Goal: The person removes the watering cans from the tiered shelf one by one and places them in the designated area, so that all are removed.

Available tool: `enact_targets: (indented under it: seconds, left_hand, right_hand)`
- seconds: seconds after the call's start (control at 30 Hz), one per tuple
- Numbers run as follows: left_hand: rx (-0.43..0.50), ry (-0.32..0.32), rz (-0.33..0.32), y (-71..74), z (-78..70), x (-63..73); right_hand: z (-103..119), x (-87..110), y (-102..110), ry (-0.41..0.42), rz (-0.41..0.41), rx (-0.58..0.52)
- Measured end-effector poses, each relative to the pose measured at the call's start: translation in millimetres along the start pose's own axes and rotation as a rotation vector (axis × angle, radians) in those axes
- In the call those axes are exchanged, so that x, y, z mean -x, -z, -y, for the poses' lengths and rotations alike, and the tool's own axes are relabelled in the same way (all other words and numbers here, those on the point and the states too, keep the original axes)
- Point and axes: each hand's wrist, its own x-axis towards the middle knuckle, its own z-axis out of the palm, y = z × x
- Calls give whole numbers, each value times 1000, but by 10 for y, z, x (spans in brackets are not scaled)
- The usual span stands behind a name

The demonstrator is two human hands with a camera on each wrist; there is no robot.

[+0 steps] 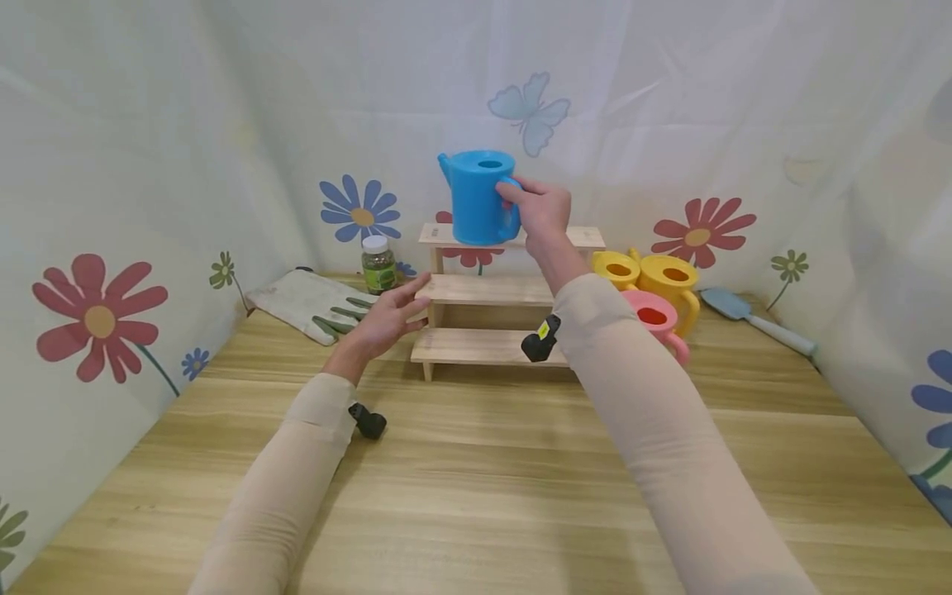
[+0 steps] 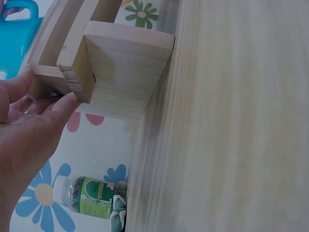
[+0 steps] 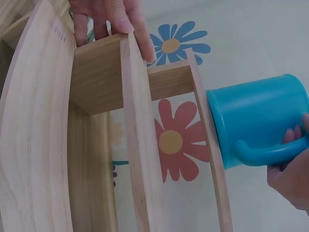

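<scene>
A blue watering can is upright at the top tier of a three-tier wooden shelf, spout to the left. My right hand grips its handle. In the right wrist view, the base of the watering can is right against the top board; whether it touches is hard to tell. My left hand reaches to the left end of the middle tier. Its fingers are spread and fairly straight, with fingertips touching the board's corner; some fingers are partly hidden behind the wood.
Two yellow watering cans and a pink one stand right of the shelf. Beyond them lies a blue hand trowel. A white-lidded jar and white-and-green gloves are on the left of the wooden table. A floral curtain hangs behind.
</scene>
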Motion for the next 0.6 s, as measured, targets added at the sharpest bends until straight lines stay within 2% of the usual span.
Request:
enact_targets:
  seconds: [0.17,0.4,0.6]
  left_hand:
    - [5,-4,7,-3,-1,-5]
    - [4,3,-1,9,0,2]
    - [-11,-6,3,-15,-16,21]
  right_hand:
    - [-20,-15,46,-1,-51,-20]
    - [-7,3,75,20,-35,36]
    - [-26,22,161,16,-20,31]
